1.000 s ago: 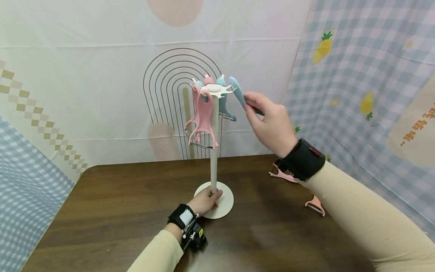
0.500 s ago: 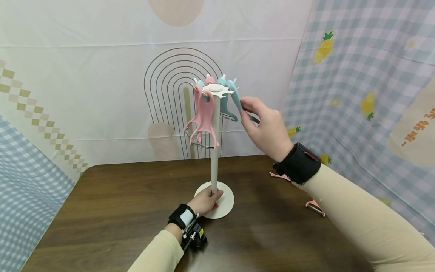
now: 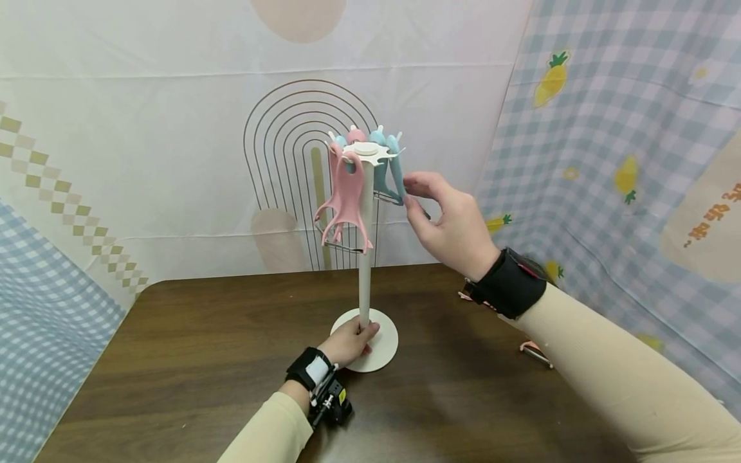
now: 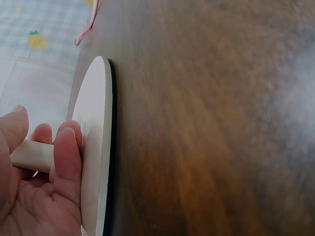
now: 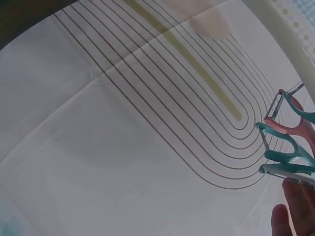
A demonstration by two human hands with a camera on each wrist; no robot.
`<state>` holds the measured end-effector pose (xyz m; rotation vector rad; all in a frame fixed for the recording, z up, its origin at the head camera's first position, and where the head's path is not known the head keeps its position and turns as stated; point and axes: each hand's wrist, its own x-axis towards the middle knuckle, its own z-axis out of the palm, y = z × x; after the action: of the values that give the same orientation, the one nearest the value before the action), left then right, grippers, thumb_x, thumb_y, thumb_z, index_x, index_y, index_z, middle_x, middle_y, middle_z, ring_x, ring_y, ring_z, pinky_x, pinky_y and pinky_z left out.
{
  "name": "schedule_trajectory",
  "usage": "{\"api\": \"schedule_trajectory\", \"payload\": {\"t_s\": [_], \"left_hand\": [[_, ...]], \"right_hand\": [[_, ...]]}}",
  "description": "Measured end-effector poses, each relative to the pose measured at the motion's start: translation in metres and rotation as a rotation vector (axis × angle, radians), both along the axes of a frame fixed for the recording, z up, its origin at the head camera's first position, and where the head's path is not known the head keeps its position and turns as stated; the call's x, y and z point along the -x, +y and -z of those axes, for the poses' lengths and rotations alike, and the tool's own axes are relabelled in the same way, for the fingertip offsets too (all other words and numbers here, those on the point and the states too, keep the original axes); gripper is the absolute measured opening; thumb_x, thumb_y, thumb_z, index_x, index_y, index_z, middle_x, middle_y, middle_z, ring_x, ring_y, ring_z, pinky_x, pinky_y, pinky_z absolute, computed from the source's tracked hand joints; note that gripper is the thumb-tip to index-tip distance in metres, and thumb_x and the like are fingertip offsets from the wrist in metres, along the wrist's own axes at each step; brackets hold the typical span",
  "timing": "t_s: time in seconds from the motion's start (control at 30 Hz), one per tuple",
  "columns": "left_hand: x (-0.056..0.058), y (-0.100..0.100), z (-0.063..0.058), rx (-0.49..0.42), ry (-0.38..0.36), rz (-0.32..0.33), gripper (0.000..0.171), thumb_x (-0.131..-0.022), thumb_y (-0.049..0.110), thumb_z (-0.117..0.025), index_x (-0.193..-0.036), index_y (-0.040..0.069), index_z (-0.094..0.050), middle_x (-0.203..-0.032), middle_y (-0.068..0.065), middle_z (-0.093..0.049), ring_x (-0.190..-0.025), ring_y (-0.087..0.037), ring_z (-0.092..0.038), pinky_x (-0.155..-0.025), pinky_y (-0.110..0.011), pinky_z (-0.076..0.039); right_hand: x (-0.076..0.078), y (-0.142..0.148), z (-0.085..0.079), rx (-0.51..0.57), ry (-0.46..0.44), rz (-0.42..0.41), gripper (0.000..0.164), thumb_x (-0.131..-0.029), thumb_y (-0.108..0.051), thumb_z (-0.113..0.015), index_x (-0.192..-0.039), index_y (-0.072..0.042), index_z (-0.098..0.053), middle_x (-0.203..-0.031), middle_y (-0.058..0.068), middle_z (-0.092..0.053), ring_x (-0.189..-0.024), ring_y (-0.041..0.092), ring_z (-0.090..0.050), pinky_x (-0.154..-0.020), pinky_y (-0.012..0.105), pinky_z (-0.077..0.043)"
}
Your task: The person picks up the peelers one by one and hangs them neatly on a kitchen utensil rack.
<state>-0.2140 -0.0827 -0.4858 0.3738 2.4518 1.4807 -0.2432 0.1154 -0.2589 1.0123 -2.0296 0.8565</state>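
Note:
A white stand (image 3: pixel 365 276) with hooks at its top and a round base (image 3: pixel 384 341) stands upright on the table. Low on its post my left hand (image 3: pixel 347 342) grips with fingers curled round it; the left wrist view shows these fingers close against the base (image 4: pixel 93 123). My right hand (image 3: pixel 454 225) pinches a blue peeler (image 3: pixel 396 164) between thumb and fingertips near its lower end, its top at a hook on the right side. Beside it hangs another blue peeler (image 3: pixel 380 177). At the front left hook is a pink peeler (image 3: pixel 349 193), with several more behind.
Two pink peelers lie on the table at the right: one peeler (image 3: pixel 535 352) and another peeler (image 3: pixel 467 296), both partly covered by the right arm. A white patterned cloth (image 3: pixel 173 161) hangs behind, and a checked cloth (image 3: pixel 608 212) stands at the right.
My right hand has moved left and down, bringing the blue peeler from a slant beside the hook to hanging nearly upright at it. My left hand stays on the post.

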Motion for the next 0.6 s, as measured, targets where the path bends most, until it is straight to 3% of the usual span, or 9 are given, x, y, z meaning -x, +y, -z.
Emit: {"api": "schedule_trajectory", "payload": {"t_s": [0.23, 0.6], "left_hand": [[0.0, 0.0, 0.001, -0.005, 0.006, -0.001, 0.029, -0.103, 0.03, -0.048, -0.095, 0.003, -0.053, -0.066, -0.005, -0.055, -0.06, -0.015, -0.054, -0.056, -0.03, -0.042], [0.002, -0.001, 0.004, -0.022, -0.001, 0.003, 0.03, -0.103, 0.029, -0.048, -0.098, 0.001, -0.053, -0.067, -0.006, -0.056, -0.062, -0.016, -0.056, -0.058, -0.029, -0.045]], "right_hand": [[0.005, 0.011, 0.008, -0.001, -0.015, 0.028, 0.028, -0.094, -0.007, -0.059, -0.123, -0.005, -0.059, -0.12, 0.004, -0.065, -0.107, 0.016, -0.063, -0.086, 0.035, -0.05], [0.03, 0.052, 0.038, -0.113, -0.2, 0.185, 0.034, -0.097, -0.014, -0.057, -0.13, -0.007, -0.053, -0.125, 0.01, -0.062, -0.112, 0.023, -0.061, -0.086, 0.042, -0.048]]}}
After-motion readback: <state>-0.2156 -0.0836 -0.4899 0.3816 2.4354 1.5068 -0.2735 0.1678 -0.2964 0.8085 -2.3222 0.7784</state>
